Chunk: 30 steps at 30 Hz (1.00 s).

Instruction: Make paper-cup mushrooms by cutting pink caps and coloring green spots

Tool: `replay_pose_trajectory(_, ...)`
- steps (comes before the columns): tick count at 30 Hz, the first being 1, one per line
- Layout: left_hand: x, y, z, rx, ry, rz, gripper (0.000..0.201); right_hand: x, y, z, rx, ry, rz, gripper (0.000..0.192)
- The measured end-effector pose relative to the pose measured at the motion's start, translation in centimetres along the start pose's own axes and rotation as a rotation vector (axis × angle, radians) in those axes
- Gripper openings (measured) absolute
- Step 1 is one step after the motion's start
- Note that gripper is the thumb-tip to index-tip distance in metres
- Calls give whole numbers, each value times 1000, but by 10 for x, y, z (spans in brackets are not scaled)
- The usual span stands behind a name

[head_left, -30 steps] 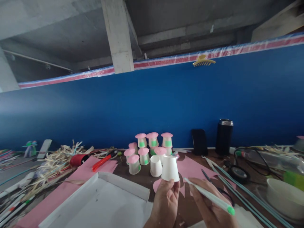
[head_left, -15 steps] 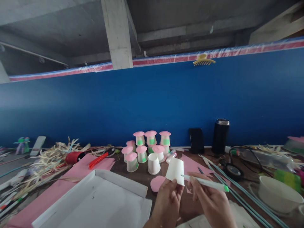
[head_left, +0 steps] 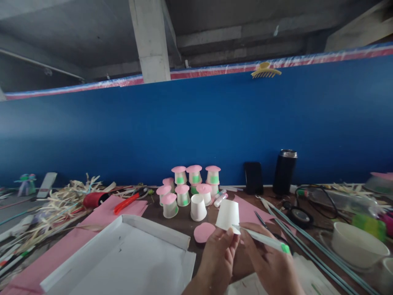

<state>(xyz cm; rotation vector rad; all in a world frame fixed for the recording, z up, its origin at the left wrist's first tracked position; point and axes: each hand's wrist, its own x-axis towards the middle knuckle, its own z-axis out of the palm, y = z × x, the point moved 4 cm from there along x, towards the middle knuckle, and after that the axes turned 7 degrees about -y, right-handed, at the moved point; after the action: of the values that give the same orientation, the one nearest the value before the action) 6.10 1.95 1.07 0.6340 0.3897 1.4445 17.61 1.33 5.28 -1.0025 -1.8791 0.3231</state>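
Observation:
My left hand (head_left: 219, 256) pinches the rim of an upturned white paper cup (head_left: 227, 214), holding it slightly tilted above the brown table. My right hand (head_left: 270, 262) grips a white pen with a green end (head_left: 264, 240), its tip touching the cup's lower rim. A pink paper disc (head_left: 204, 232) lies on the table just left of the cup. Another plain upturned white cup (head_left: 198, 207) stands behind it. Further back stands a cluster of several upturned cups with pink tops and green patches (head_left: 192, 182).
A white shallow tray (head_left: 123, 258) lies front left on pink paper (head_left: 92, 229). Red cutters (head_left: 129, 200), straw strips (head_left: 61, 205), a black flask (head_left: 284, 172), a phone (head_left: 254, 177), scissors (head_left: 264, 221), long rods (head_left: 307, 246) and a white bowl (head_left: 356, 248) surround me. A blue wall (head_left: 196, 131) rises behind.
The cup has been turned and lowered a little in my left hand, and my right hand has brought the pen tip in to the cup's rim. The view shifted slightly.

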Motion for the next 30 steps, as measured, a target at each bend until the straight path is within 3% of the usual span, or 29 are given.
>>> replay_pose_trajectory(14,-1,-4,-5,-43,61,-7,7,2,0,2,-69,9,-57,19)
replay_pose_trajectory(23,0,-6,-15,-179,159,1,10,-1,-1,4,-59,-88,71,23)
replay_pose_trajectory(30,-1,-3,-7,-210,167,-38,8,1,2,4,-72,-24,-7,24)
